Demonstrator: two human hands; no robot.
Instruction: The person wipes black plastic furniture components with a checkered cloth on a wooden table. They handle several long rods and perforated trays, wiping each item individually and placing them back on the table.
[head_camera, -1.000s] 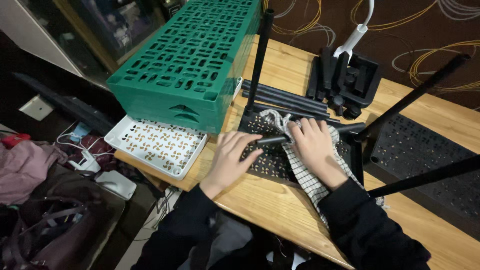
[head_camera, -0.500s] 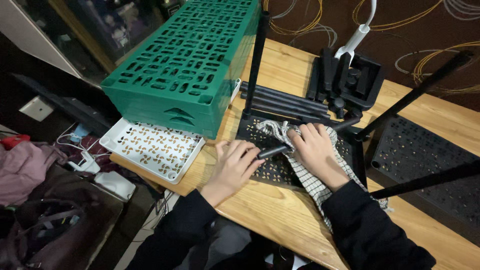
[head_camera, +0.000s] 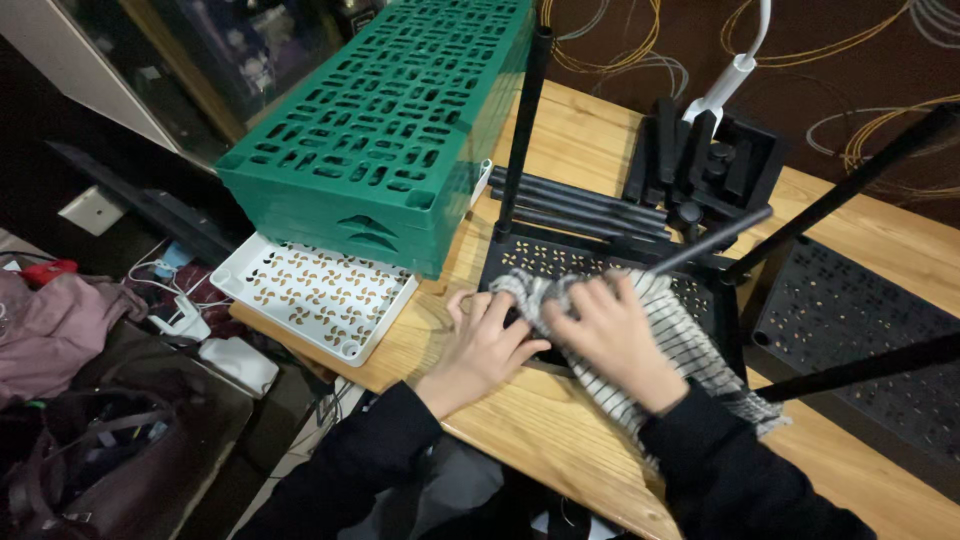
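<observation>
The checked cloth (head_camera: 650, 345) covers the near end of the black rod (head_camera: 705, 243) and much of the perforated black shelf panel (head_camera: 545, 258), so the grip of both hands (head_camera: 545, 335) underneath cannot be made out. The green crates (head_camera: 400, 120) run off the top edge, hiding the table's (head_camera: 520, 420) far left corner.

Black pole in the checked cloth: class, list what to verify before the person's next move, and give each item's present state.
1. Right hand grips the checked cloth around the black pole: ok.
2. Left hand steadies the pole's near end: cannot tell, the cloth hides it.
3. Pole's far end lifted off the perforated black shelf: ok.
4. Upright pole stands apart from the hands: ok.
5. Green crates lie wholly on the wooden table: cannot tell.
</observation>
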